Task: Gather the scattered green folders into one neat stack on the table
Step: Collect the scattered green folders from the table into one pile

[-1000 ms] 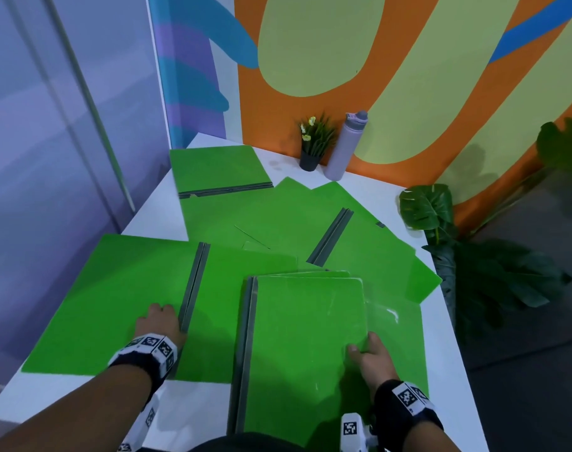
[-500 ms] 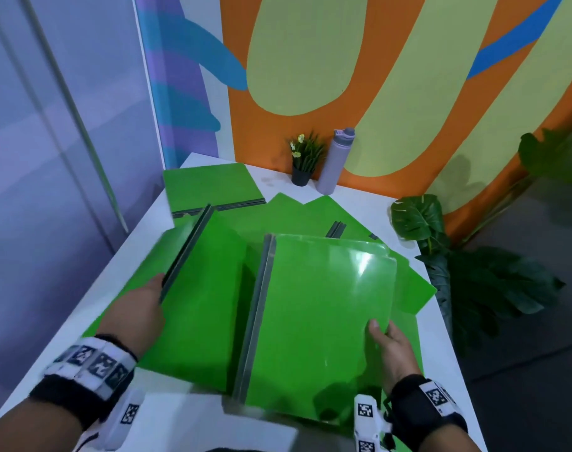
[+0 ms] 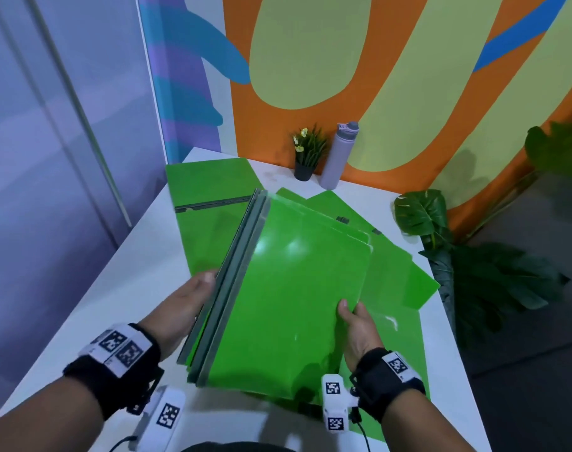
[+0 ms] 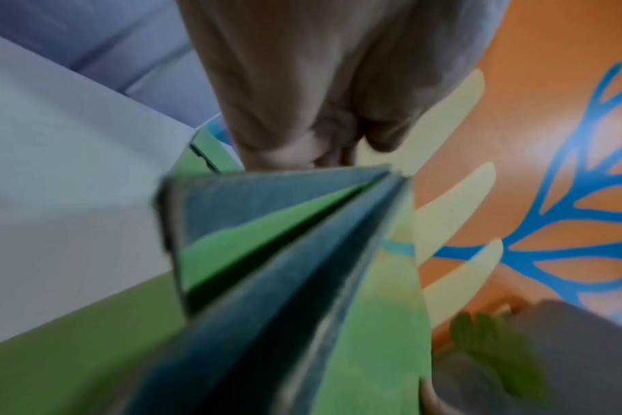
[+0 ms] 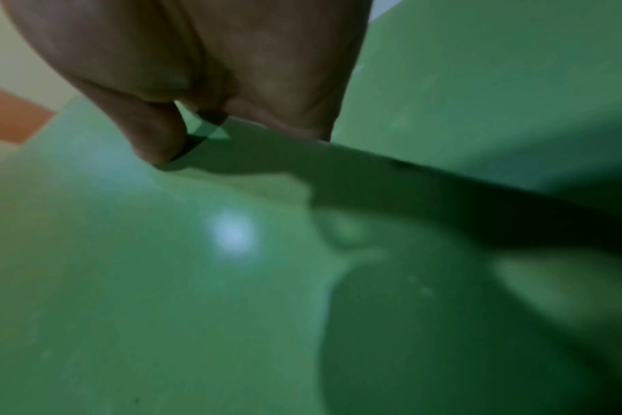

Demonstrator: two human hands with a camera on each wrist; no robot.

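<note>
I have a bundle of glossy green plastic folders with grey spine strips (image 3: 287,301) lifted off the white table (image 3: 92,308), tilted up toward me above its near edge. A second ago these lay flat: one closed pile under my right palm, one folder spread open beside it under my left. Now the open one is shut and brought against the others, so the grey spines sit side by side along the bundle's left edge, not quite flush; in my left wrist view two of them fan apart with a green leaf between.

My left hand (image 3: 183,308) cups the spine side, thumb up against the outer strip, fingers hidden beneath. My right hand (image 3: 356,327) pinches the open right edge, thumb on the top cover and fingers under it, as the right wrist view shows.

That means part of the gathering is done, I judge, but not the larger share. More flat green folders (image 3: 398,275) remain spread on the table beyond and to the right of the bundle, overlapping one another, and one opened green folder (image 3: 209,190) lies at the far left corner. A small potted plant (image 3: 305,154) and a lilac water bottle (image 3: 338,154) stand at the far edge, against the wall.

Next I would square the spines, then set the bundle down and add the rest.
</note>
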